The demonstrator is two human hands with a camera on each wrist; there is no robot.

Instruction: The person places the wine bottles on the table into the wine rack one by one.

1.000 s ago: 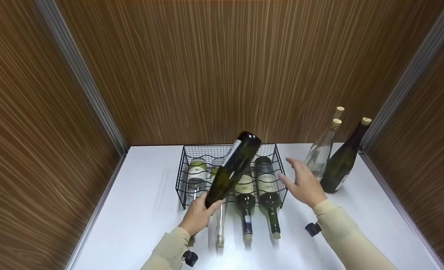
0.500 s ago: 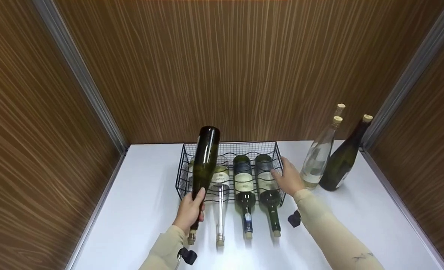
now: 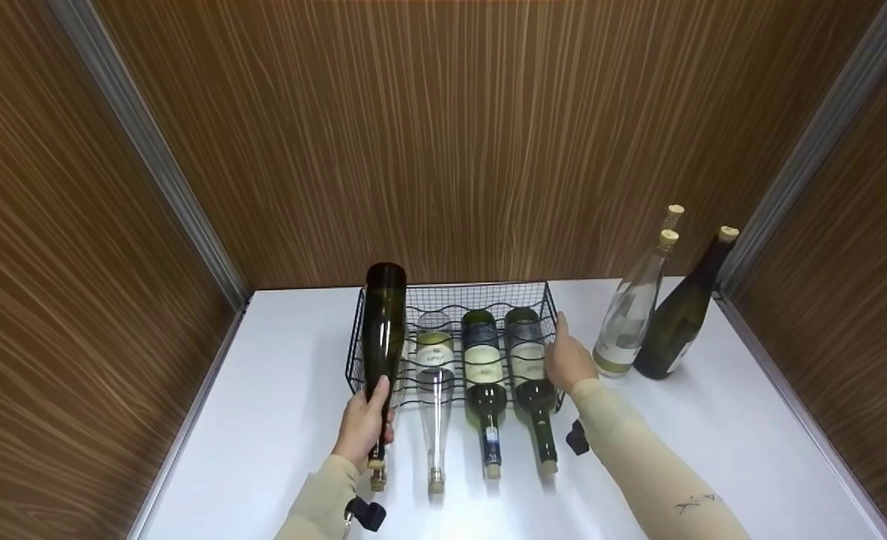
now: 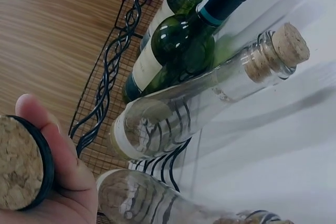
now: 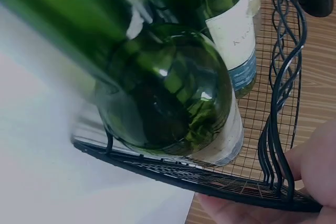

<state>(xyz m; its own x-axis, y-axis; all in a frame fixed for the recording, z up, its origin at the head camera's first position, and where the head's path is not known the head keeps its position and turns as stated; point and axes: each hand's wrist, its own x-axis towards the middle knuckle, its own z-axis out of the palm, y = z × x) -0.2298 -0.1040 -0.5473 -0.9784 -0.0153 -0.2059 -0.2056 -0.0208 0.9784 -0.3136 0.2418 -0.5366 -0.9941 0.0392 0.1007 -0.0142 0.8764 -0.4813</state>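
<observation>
My left grip (image 3: 361, 426) was curled round the dark bottle (image 3: 385, 322) over the wire rack (image 3: 488, 294); my right grip (image 3: 569, 361) pinched the rack's side.

The white table (image 3: 278, 420) bears a wire rack (image 3: 488, 294); right of it stand a clear bottle (image 3: 627, 322), a dark bottle (image 3: 675, 334) and, apparently, a half-hidden third bottle (image 3: 674, 214).

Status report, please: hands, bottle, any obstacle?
Left hand grips dark green glass bottle by neck. Right hand holds black wire rack. Possible obstacle: clear glass bottle beneath.
</observation>
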